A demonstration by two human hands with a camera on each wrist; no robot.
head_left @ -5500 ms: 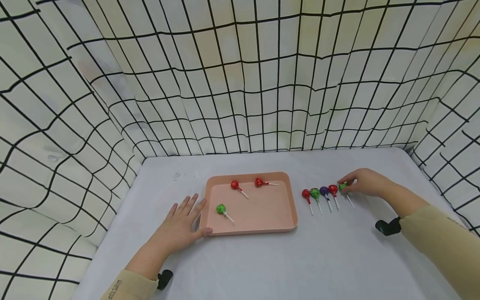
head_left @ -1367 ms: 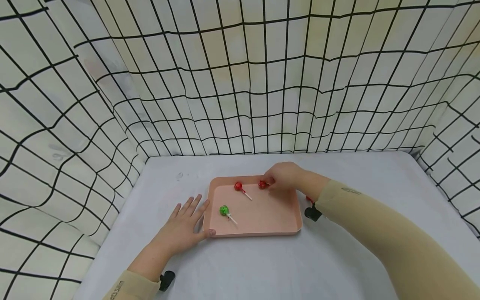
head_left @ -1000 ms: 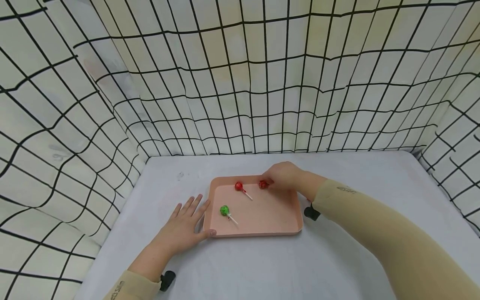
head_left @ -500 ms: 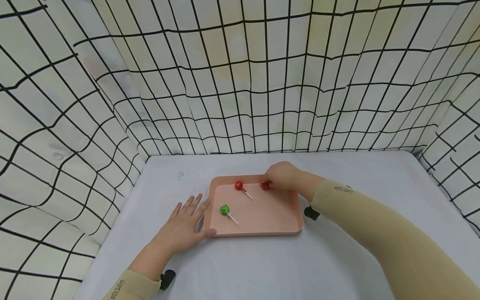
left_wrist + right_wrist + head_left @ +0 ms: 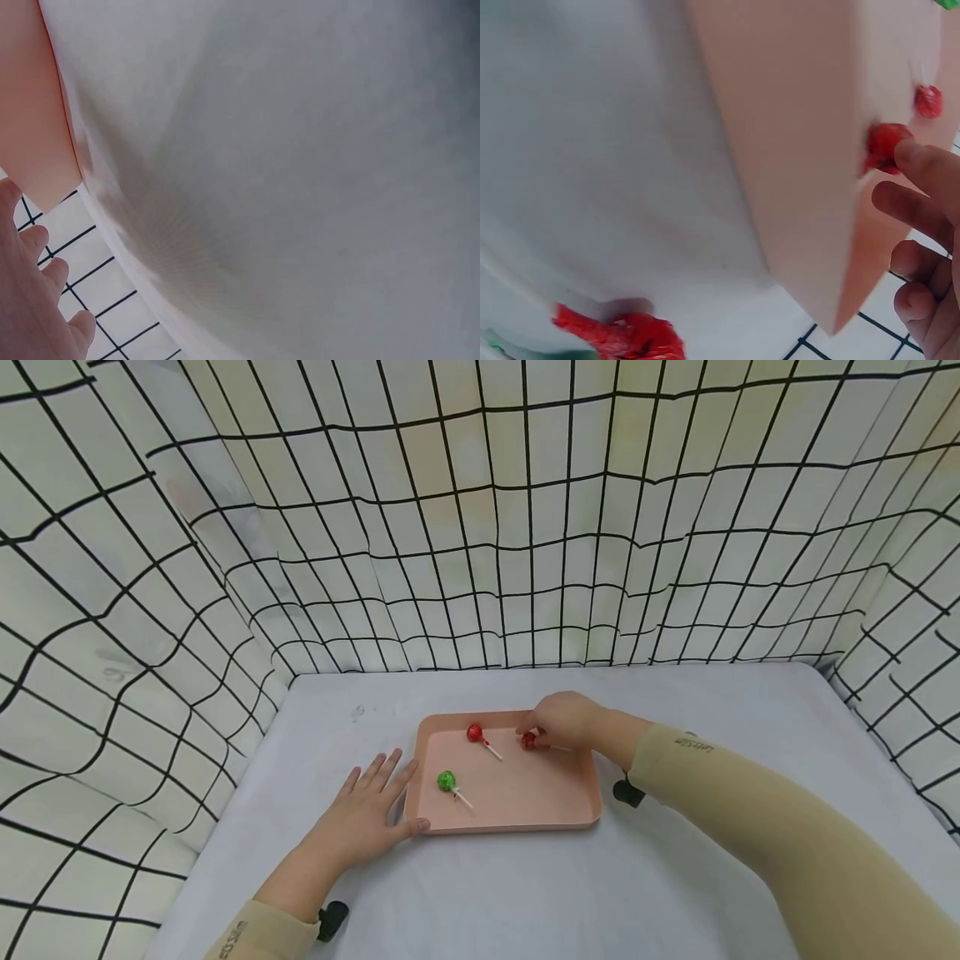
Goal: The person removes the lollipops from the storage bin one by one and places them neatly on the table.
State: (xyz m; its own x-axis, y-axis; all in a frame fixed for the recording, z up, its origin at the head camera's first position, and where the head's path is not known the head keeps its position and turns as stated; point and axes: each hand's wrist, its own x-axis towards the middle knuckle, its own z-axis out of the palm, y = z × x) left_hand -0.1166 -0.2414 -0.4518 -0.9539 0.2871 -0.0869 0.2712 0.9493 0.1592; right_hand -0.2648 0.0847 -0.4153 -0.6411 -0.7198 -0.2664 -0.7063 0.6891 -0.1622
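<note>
My left hand [image 5: 363, 818] lies with fingers spread at the left side of a pink tray [image 5: 517, 828], thumb on its near left corner. Inside the tray, my right hand [image 5: 566, 720] pinches a red lollipop [image 5: 528, 742] near the back right; part of its white stick shows under the hand. The right wrist view has the thumb against this lollipop's wrapped head [image 5: 885, 146], with the other fingers curled. Another red lollipop [image 5: 475, 733] lies to its left, stick toward the near right. A green lollipop [image 5: 447, 781] rests nearer the front left.
To the tray's right, a wrapped red lollipop [image 5: 641, 337] with a white stick lies on the white cloth [image 5: 615, 150], a bit of green beside it. The right sleeve [image 5: 720, 785] hides that spot in the head view. A black-grid curtain [image 5: 487, 527] stands behind.
Earlier the right hand was at the lollipop row right of the tray; it has since come over the tray. Just now the pinched red lollipop has shifted slightly nearer. The left hand keeps still.
</note>
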